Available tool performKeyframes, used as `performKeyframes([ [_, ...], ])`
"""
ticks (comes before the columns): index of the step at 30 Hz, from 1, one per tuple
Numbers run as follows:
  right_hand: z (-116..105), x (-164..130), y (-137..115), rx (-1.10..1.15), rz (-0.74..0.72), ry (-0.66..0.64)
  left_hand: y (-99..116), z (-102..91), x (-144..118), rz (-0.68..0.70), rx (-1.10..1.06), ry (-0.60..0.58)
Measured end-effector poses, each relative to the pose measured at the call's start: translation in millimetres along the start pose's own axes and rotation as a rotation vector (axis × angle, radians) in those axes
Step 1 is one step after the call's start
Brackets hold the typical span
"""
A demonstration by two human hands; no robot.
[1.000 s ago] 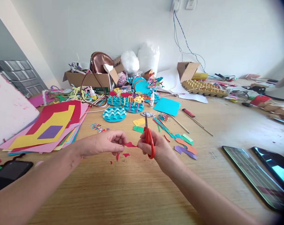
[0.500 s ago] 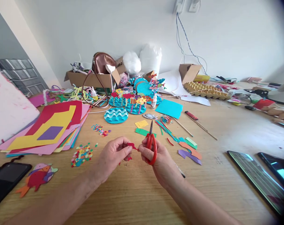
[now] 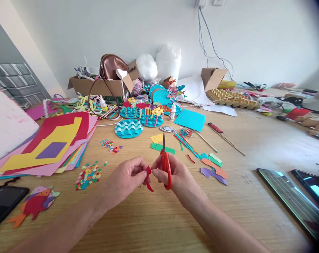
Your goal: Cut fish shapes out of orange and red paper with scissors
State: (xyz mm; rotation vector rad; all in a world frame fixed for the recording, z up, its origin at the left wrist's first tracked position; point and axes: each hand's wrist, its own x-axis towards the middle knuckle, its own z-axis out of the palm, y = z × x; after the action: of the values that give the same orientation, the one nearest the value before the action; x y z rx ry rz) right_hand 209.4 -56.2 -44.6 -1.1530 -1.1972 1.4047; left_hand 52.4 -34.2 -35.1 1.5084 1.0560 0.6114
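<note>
Between the thumb and fingers of my left hand [image 3: 133,172] is a small piece of red paper [image 3: 149,180], its narrow end hanging down. My right hand [image 3: 172,168] is closed around the red-handled scissors [image 3: 165,168], whose blades point up and away with the tips together. The right fingertips are close to the red paper; whether they touch it I cannot tell. Beyond the hands lie a green paper piece [image 3: 163,148] and a yellow one [image 3: 159,138]. To the left sit a pile of paper dots [image 3: 88,175] and several stacked paper fish [image 3: 34,203].
Coloured paper sheets [image 3: 54,140] are stacked at the left. Blue wave-decorated discs [image 3: 128,128] and a white glue bottle [image 3: 172,112] stand further back. Orange and purple scraps [image 3: 214,175] lie right of centre, phones [image 3: 283,200] at the far right. A cardboard box [image 3: 96,88] is behind.
The red paper has turned from lying sideways to hanging down from my left fingers. The scissors have shifted slightly left and stand more upright. The view has moved a little.
</note>
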Motion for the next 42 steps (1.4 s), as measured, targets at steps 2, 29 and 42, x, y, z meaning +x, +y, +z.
performKeyframes([
  [2,2,1,1,-0.011,0.009,-0.013,-6,0.1,2,0.018,0.055,-0.030],
  [29,3,-13,1,-0.346,0.089,-0.120,-12,-6.7,-6,0.049,-0.135,0.124],
  [42,1,-12,5,-0.553,0.108,-0.270,-16,-12.4,-2,0.003,-0.397,0.110],
])
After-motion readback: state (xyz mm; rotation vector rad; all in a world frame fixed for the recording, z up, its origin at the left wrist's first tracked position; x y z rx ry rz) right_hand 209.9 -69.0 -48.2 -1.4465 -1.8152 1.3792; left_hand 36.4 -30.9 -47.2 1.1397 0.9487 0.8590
